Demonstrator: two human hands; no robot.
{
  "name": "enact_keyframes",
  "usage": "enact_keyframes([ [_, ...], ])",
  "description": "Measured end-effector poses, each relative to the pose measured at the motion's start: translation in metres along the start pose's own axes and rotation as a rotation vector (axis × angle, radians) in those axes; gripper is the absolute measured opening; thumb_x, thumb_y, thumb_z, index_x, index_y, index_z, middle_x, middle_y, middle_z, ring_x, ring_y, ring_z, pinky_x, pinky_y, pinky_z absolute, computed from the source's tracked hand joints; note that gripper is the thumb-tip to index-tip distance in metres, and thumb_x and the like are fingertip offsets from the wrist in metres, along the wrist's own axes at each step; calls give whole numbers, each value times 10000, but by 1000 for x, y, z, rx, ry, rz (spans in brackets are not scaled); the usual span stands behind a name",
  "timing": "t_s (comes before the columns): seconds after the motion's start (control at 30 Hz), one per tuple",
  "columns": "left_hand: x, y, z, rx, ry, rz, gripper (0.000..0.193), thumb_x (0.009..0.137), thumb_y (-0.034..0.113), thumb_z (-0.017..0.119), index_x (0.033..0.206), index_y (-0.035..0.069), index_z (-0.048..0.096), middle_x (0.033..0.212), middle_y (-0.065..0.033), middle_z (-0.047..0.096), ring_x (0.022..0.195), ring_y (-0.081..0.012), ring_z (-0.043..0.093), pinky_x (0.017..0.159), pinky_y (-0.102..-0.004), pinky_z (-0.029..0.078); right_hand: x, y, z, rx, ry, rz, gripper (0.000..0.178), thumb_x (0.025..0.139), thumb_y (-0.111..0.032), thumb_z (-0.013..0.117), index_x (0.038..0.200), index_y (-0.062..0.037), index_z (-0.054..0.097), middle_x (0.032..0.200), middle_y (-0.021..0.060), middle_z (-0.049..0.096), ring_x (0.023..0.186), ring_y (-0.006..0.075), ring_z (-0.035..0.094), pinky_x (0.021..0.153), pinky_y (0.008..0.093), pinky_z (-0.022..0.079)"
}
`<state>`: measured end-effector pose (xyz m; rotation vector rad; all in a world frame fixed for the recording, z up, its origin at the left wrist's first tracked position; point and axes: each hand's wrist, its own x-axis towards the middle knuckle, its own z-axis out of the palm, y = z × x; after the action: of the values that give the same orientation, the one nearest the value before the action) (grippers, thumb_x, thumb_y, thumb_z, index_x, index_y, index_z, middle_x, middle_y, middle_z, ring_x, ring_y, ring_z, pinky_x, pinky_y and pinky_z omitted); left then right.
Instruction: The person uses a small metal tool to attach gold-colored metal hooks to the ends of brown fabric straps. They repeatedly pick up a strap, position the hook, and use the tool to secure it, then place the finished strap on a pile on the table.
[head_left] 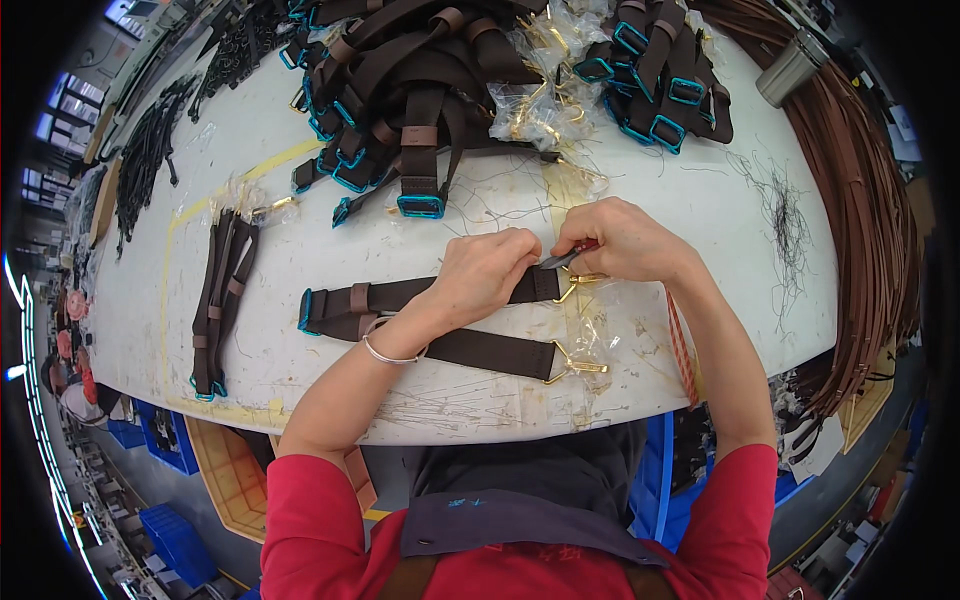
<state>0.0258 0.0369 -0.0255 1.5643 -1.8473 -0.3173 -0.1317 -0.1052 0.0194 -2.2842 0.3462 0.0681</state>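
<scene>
A dark brown webbing strap point(470, 353) lies doubled on the table before me, a blue-wrapped buckle point(309, 311) at its left bend and a gold-coloured metal hook point(580, 367) at the near right end. Over the far strap end, my left hand point(487, 273) is closed in a pinch; what its fingertips hold is too small to make out. My right hand point(625, 243) grips small thread snips point(562, 259), their grey blades pointing left at the strap's stitched end, close to the left fingertips. A red braided cord point(681, 345) hangs below the right hand.
A big pile of straps point(420, 90) with blue buckles and plastic-wrapped hooks fills the far side. Another strap point(222, 300) lies at left. Brown strips point(865, 220) and a steel flask point(793, 68) stand right. Loose dark threads point(785, 225) lie on the white table point(400, 415).
</scene>
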Motion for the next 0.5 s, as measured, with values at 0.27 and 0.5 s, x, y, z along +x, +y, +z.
enact_keyframes([
  [0.27,0,-1,1,8,0,-2,73,813,54,584,866,77,540,736,-76,610,642,-260,607,531,-340,445,0,4,1,79,-5,-18,161,667,-51,669,818,-1,646,736,108,636,689,225,596,636,334,452],
  [0.5,0,0,1,17,-12,-28,71,818,50,574,862,73,524,719,-77,610,646,-262,611,529,-343,443,-1,3,3,71,13,-42,183,652,-27,682,828,9,643,741,107,627,681,216,585,631,322,453],
])
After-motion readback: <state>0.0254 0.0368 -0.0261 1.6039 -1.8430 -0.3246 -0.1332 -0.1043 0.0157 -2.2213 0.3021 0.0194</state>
